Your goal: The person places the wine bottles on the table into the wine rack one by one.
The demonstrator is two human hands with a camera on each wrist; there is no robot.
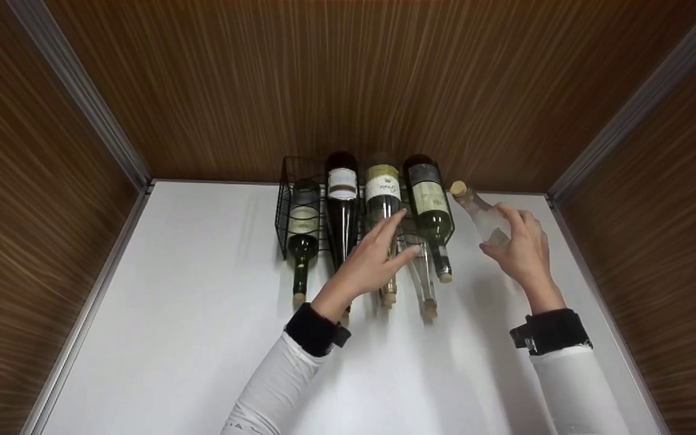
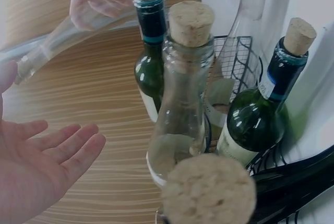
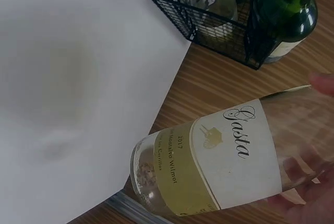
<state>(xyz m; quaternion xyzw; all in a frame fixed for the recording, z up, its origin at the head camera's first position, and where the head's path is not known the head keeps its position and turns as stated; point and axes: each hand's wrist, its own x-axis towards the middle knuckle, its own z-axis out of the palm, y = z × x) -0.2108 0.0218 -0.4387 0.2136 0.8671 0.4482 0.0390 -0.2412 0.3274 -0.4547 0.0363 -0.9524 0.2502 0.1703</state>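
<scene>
My right hand (image 1: 523, 248) grips a clear, corked glass bottle (image 1: 475, 205) by its body, to the right of the black wire rack (image 1: 283, 211). The bottle is tilted, cork end up and to the left in the head view. Its cream and gold label (image 3: 240, 153) reads "Gasta" in the right wrist view. My left hand (image 1: 372, 263) is held out with straight fingers over the racked bottles, holding nothing. In the left wrist view this hand (image 2: 47, 166) stands apart from a clear corked bottle (image 2: 180, 98).
The rack bears several corked bottles, among them green ones (image 1: 304, 232) (image 1: 429, 199), a dark one (image 1: 342, 205) and clear ones (image 1: 384, 187) (image 1: 423, 272). Wood-grain panels (image 1: 348, 78) enclose the white surface (image 1: 203, 272) on three sides.
</scene>
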